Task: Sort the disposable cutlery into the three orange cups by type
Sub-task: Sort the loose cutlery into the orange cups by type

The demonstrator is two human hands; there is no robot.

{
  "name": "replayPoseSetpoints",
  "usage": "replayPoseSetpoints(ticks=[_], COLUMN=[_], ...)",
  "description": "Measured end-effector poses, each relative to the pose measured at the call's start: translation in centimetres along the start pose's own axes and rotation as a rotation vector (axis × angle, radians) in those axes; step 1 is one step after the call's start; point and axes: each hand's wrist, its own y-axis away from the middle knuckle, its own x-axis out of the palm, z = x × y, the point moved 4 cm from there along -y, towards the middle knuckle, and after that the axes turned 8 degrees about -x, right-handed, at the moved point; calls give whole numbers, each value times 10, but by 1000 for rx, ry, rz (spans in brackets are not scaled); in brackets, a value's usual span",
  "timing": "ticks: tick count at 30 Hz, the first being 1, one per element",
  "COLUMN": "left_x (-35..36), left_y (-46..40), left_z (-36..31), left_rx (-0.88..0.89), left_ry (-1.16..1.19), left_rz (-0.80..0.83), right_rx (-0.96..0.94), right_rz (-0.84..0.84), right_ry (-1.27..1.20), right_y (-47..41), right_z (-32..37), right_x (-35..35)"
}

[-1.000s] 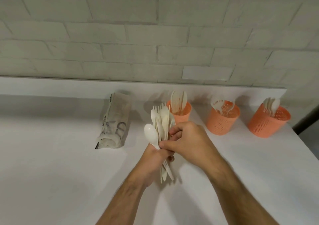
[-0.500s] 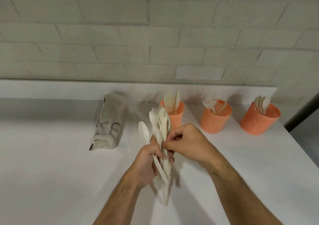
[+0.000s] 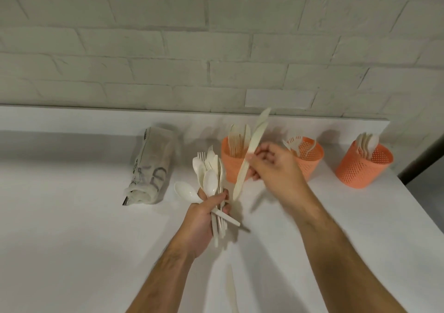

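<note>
Head view: knife (image 3: 251, 153) upright, blade up.

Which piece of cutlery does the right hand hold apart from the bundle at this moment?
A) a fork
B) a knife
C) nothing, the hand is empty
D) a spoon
B. The right hand pinches a single long knife with a flat blade that points up toward the wall, in front of the leftmost orange cup, while the left hand grips the bundle of spoons and forks.
</note>
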Motion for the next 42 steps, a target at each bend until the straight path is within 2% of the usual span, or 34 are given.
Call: replayPoseSetpoints(ticks=[3, 6, 11, 17, 21, 25, 28, 34, 38, 42], left_x=[-10, -12, -12, -21, -29, -35, -48, -76, -77, -78], left_y=[-2, -2, 1, 3, 5, 17, 24, 34, 39, 43], left_z=[0, -1, -7, -11, -3, 15, 31, 51, 55, 53], left_rx=[23, 34, 69, 113, 60, -45, -104, -141, -138, -117], left_ry=[-59, -63, -63, -161, -274, -324, -356, -433, -377, -356], left_rz=[-75, -95, -71, -129, -180, -121, -154, -244, -225, -168], right_rx=[-197, -238, -167, -195, -131, 133, 296, 458, 392, 385], right_rz=[-209, -282, -199, -193, -29, 194, 427, 729, 798, 700], right_ry=[122, 245, 444, 528, 568, 665, 769, 864, 1051, 1092], right_y=[-36, -70, -107, -75, -24, 33, 72, 128, 148, 141], right_z=[11, 3, -23, -32, -43, -62, -69, -69, -64, -66], right_x=[-15, -13, 3, -4, 0, 8, 21, 37, 51, 52])
